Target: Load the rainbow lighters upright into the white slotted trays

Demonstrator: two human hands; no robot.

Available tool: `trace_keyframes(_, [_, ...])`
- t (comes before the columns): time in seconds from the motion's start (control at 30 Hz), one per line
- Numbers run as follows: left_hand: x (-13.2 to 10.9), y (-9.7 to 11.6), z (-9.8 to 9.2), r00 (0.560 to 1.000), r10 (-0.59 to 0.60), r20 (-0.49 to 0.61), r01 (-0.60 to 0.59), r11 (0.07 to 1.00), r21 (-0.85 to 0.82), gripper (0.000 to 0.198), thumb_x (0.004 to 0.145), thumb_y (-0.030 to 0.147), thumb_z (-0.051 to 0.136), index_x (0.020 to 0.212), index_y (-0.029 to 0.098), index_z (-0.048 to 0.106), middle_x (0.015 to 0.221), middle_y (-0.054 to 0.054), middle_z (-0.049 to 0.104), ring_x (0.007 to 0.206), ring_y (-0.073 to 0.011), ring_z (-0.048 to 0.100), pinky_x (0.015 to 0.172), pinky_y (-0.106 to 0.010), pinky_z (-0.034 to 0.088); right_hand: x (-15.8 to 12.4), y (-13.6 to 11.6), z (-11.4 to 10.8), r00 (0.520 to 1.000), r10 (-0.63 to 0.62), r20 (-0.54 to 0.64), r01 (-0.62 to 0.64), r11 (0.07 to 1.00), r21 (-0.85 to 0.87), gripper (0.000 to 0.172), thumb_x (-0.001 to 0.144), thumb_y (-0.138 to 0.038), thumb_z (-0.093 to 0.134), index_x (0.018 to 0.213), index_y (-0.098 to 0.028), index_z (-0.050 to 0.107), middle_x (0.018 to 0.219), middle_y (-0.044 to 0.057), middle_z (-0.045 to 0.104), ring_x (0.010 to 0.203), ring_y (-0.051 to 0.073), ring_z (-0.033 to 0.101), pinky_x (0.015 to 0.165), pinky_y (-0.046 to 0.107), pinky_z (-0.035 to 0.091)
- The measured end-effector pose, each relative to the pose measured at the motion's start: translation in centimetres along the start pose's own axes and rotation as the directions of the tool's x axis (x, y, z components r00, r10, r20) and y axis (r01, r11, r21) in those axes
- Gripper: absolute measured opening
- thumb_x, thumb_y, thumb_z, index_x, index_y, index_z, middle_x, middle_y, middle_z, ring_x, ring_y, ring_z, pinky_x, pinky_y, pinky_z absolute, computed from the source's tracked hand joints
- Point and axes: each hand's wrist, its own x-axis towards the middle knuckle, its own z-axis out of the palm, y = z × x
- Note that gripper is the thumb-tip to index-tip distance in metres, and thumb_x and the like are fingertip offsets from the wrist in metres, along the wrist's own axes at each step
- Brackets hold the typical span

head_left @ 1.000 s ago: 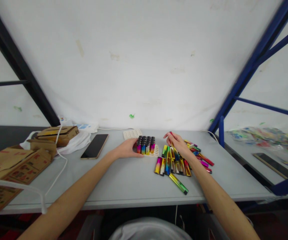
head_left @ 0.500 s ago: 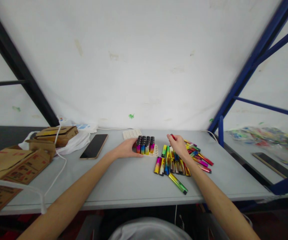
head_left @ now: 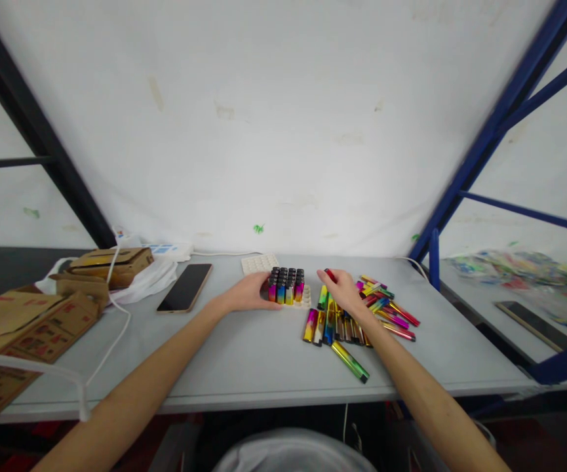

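Upright lighters [head_left: 287, 286] with black tops and shiny rainbow bodies stand in close rows in a white tray [head_left: 306, 300], whose empty right-hand sockets show. My left hand [head_left: 248, 292] grips the left side of this block, thumb at the front and fingers behind. To the right of the tray, my right hand [head_left: 345, 292] pinches a red lighter [head_left: 330, 275] with a dark end, held above the table. Loose metallic lighters [head_left: 319, 326] in several colours lie under and around my right wrist. A green-yellow lighter [head_left: 350, 362] lies nearest the front edge.
A second white tray [head_left: 260, 263] lies behind the block. On the left are a phone [head_left: 185, 288], a white plastic bag [head_left: 158, 280], cardboard boxes [head_left: 42, 321] and a white cable [head_left: 128, 321]. A blue metal frame [head_left: 484, 134] stands right, with another phone [head_left: 533, 324] beyond it.
My right hand has moved a little left, toward the tray, carrying the red lighter, which shows more now. My left hand and the block of lighters stay in place.
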Motion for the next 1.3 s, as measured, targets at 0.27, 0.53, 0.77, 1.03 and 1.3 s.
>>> trace_keyframes(0.27, [-0.03, 0.1, -0.06, 1.0, -0.001, 0.006, 0.002, 1.0, -0.016, 0.073, 0.069, 0.067, 0.086, 0.121, 0.018, 0.071, 0.117, -0.011, 0.077, 0.107, -0.0361, 0.071, 0.091, -0.041, 0.056, -0.38, -0.32, 0.59, 0.996, -0.062, 0.064, 0.065, 0.997, -0.05, 0.044, 0.088, -0.055, 0.044, 0.059, -0.025, 0.032, 0.059, -0.003, 0.028, 0.059, 0.013, 0.032, 0.056, 0.029, 0.022])
trace_keyframes(0.53, [-0.02, -0.07, 0.0, 1.0, -0.019, -0.003, 0.019, 1.0, 0.01, 0.072, 0.066, 0.069, 0.086, 0.115, 0.018, 0.071, 0.111, -0.011, 0.078, 0.106, -0.0357, 0.071, 0.089, -0.04, 0.056, -0.32, -0.36, 0.38, 0.995, -0.08, 0.065, 0.084, 0.994, -0.063, 0.04, 0.088, -0.051, 0.043, 0.06, -0.024, 0.032, 0.06, -0.003, 0.03, 0.059, 0.013, 0.034, 0.057, 0.029, 0.023])
trace_keyframes(0.77, [-0.04, 0.11, -0.04, 1.0, -0.01, -0.002, 0.01, 1.0, -0.004, 0.074, 0.067, 0.068, 0.086, 0.12, 0.019, 0.071, 0.117, -0.011, 0.077, 0.106, -0.0367, 0.071, 0.089, -0.041, 0.057, -0.48, -0.49, 0.17, 0.989, -0.132, 0.072, 0.14, 0.985, -0.106, 0.045, 0.102, -0.06, 0.042, 0.073, -0.025, 0.042, 0.062, -0.003, 0.048, 0.062, 0.017, 0.046, 0.062, 0.03, 0.031])
trace_keyframes(1.03, [-0.04, -0.12, 0.07, 1.0, -0.007, -0.008, 0.007, 1.0, 0.022, 0.073, 0.068, 0.067, 0.086, 0.119, 0.017, 0.071, 0.117, -0.012, 0.077, 0.105, -0.0369, 0.072, 0.09, -0.041, 0.057, -0.66, -0.69, 0.15, 0.927, -0.322, 0.195, 0.34, 0.938, -0.071, 0.046, 0.109, -0.054, 0.035, 0.077, -0.024, 0.047, 0.078, 0.003, 0.06, 0.075, 0.019, 0.055, 0.074, 0.031, 0.042])
trace_keyframes(1.3, [-0.05, -0.25, 0.18, 1.0, -0.004, -0.01, 0.004, 1.0, -0.006, 0.074, 0.068, 0.068, 0.086, 0.12, 0.019, 0.071, 0.116, -0.01, 0.078, 0.107, -0.036, 0.071, 0.091, -0.041, 0.057, -1.03, -1.07, -0.16, 0.903, -0.244, 0.353, 0.247, 0.968, 0.039, 0.054, 0.107, -0.059, 0.045, 0.075, -0.02, 0.061, 0.064, 0.0, 0.066, 0.061, 0.016, 0.056, 0.063, 0.027, 0.04])
